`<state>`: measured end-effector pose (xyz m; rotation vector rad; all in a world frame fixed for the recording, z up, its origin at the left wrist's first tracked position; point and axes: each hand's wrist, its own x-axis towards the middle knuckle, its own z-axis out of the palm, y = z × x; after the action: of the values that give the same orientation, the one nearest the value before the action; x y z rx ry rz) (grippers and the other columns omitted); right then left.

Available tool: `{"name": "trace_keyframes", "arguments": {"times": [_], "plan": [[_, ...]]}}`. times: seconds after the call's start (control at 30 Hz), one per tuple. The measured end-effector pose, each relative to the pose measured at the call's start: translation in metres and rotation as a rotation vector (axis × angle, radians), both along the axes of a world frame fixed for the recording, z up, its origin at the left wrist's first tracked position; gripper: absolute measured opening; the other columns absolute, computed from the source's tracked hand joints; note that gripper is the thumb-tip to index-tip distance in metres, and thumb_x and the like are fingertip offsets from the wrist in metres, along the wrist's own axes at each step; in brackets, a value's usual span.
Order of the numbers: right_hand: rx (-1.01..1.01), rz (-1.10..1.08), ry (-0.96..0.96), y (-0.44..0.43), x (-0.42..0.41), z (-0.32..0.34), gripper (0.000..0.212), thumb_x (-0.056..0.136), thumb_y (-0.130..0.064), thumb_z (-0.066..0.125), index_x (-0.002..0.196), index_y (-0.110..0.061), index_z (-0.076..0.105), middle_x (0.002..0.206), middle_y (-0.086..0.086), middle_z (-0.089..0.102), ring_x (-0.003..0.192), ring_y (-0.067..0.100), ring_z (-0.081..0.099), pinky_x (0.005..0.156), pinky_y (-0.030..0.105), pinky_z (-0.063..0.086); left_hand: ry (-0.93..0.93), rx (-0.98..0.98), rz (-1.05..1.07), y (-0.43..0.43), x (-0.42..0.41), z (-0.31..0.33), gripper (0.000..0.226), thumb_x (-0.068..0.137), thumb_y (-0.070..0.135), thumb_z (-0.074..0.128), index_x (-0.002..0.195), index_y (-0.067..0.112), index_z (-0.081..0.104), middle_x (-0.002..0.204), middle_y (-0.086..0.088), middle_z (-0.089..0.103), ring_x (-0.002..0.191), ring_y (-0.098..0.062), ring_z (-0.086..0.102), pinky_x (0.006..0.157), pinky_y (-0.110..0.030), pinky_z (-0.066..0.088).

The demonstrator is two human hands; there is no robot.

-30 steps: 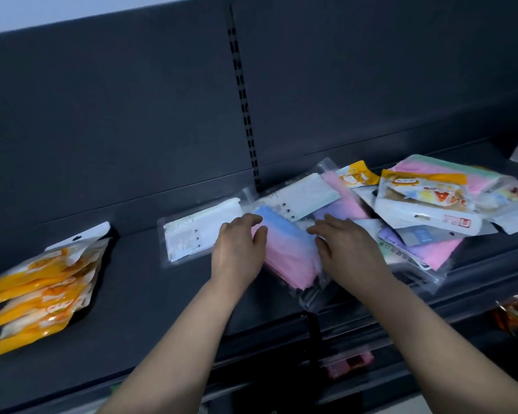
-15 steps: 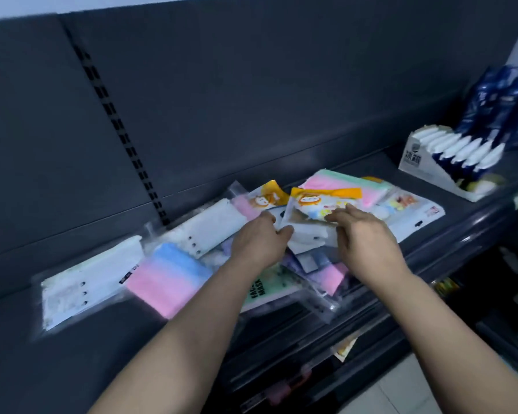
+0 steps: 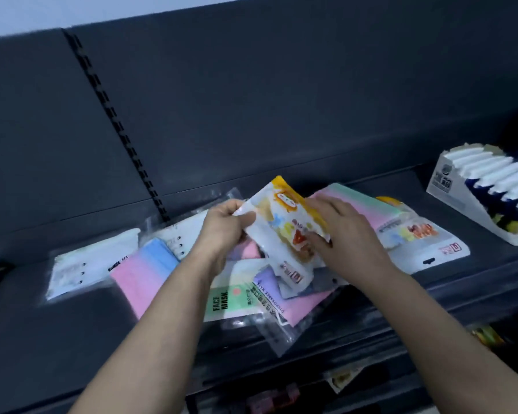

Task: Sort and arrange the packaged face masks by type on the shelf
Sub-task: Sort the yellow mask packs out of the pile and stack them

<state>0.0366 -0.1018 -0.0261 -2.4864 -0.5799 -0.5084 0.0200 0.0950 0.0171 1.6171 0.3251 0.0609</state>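
I have the cartoon pack (image 3: 281, 222) up off the pile, tilted, its yellow header pointing at the back panel. My left hand (image 3: 222, 225) pinches its left edge, thumb on the front and fingers behind. My right hand (image 3: 344, 234) curls over the right edge and lower corner. Both hands grip the same pack.

The rest of the masks lie in a loose heap on the shelf (image 3: 72, 339) under my wrists. A pink-blue pack (image 3: 141, 270) and a white pack (image 3: 81, 267) sit to the left. A green "FACE MASK" pack (image 3: 222, 300) and a purple pack (image 3: 266, 279) lie below the lifted one. A clear bag (image 3: 281, 333) hangs over the front lip.

A second cartoon pack (image 3: 416, 234) lies just right of my right hand, header toward me. I judge that is where this one belongs.

To do it well, I would lift straight up before moving sideways, since the film looks slick and could drag neighbours along. I would keep my forearms off the overhanging bag, or it may slide to the floor. One hand should let go early so the pack can turn to match its twin. Then I lay it flat on top, edges squared, well short of the tube carton (image 3: 467, 198).
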Motion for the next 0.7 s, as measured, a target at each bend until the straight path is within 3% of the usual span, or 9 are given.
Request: {"name": "trace_keyframes", "arguments": {"times": [0.07,0.17,0.2,0.27,0.33,0.4,0.53,0.6,0.7], "plan": [[0.007,0.078,-0.003,0.007,0.006,0.012,0.069,0.083,-0.041,0.065,0.142,-0.023,0.034,0.151,0.005,0.032,0.140,0.023,0.027,0.107,0.045,0.033,-0.029,0.100,-0.070,0.018,-0.010,0.012,0.020,0.094,0.000,0.053,0.080,0.012,0.059,0.058,0.002,0.066,0.048,-0.008,0.059,0.039,-0.019,0.047],[-0.046,0.169,0.140,0.017,0.014,0.030,0.083,0.077,-0.059,0.061,0.146,-0.029,0.025,0.156,-0.005,0.019,0.145,0.013,0.005,0.115,0.049,0.015,-0.012,0.348,-0.311,0.044,-0.020,0.024,0.020,0.092,0.010,0.060,0.078,0.022,0.069,0.084,-0.006,0.068,0.071,-0.015,0.056,0.058,-0.023,0.049],[-0.095,0.204,0.215,0.021,0.015,0.036,0.083,0.074,-0.062,0.062,0.143,-0.033,0.028,0.153,-0.008,0.024,0.144,0.012,0.009,0.115,0.050,0.015,0.005,0.406,-0.380,0.050,-0.024,0.027,0.018,0.090,0.013,0.063,0.078,0.024,0.070,0.085,-0.007,0.066,0.075,-0.018,0.054,0.065,-0.027,0.045],[-0.169,0.234,0.323,0.026,0.017,0.043,0.063,0.071,-0.064,0.064,0.125,-0.037,0.048,0.129,-0.010,0.053,0.126,0.015,0.046,0.103,0.043,0.038,0.003,0.492,-0.410,0.054,-0.025,0.028,0.016,0.089,0.015,0.064,0.077,0.024,0.070,0.077,-0.003,0.062,0.071,-0.018,0.050,0.069,-0.032,0.038],[-0.079,0.234,0.386,0.029,0.016,0.045,0.033,0.075,-0.058,0.065,0.092,-0.030,0.061,0.087,-0.010,0.066,0.076,0.011,0.066,0.066,0.031,0.052,-0.109,0.503,-0.268,0.049,-0.020,0.025,0.022,0.091,0.007,0.063,0.082,0.026,0.070,0.075,0.003,0.063,0.069,-0.014,0.052,0.070,-0.031,0.043],[0.090,0.181,0.353,0.032,0.017,0.040,0.029,0.083,-0.051,0.061,0.070,-0.024,0.055,0.063,-0.006,0.061,0.052,0.010,0.061,0.049,0.028,0.044,-0.248,0.443,0.010,0.042,-0.014,0.022,0.023,0.089,0.008,0.067,0.103,0.025,0.067,0.094,0.002,0.064,0.086,-0.013,0.058,0.083,-0.033,0.049],[0.630,-0.041,0.332,0.035,0.034,0.015,0.025,0.092,-0.035,0.052,0.079,-0.013,0.052,0.073,0.000,0.058,0.073,0.021,0.057,0.063,0.034,0.043,-0.228,0.430,0.352,0.039,-0.011,0.009,0.061,0.087,0.029,0.070,0.140,0.016,0.043,0.125,0.004,0.055,0.116,-0.014,0.054,0.102,-0.033,0.044],[0.896,-0.077,0.443,0.039,0.038,0.007,0.021,0.093,-0.031,0.051,0.088,-0.011,0.055,0.082,0.002,0.062,0.080,0.021,0.058,0.069,0.032,0.045,-0.133,0.293,0.312,0.032,-0.011,0.000,0.072,0.082,0.038,0.074,0.140,0.013,0.039,0.130,0.000,0.056,0.111,-0.016,0.058,0.094,-0.036,0.051],[0.984,0.015,0.550,0.046,0.032,-0.001,0.015,0.093,-0.030,0.052,0.088,-0.017,0.058,0.080,-0.004,0.067,0.075,0.015,0.063,0.071,0.034,0.051,0.012,-0.033,0.169,0.015,-0.013,-0.012,0.052,0.085,0.033,0.072,0.123,0.009,0.047,0.111,-0.007,0.068,0.084,-0.019,0.068,0.061,-0.029,0.057]]}}
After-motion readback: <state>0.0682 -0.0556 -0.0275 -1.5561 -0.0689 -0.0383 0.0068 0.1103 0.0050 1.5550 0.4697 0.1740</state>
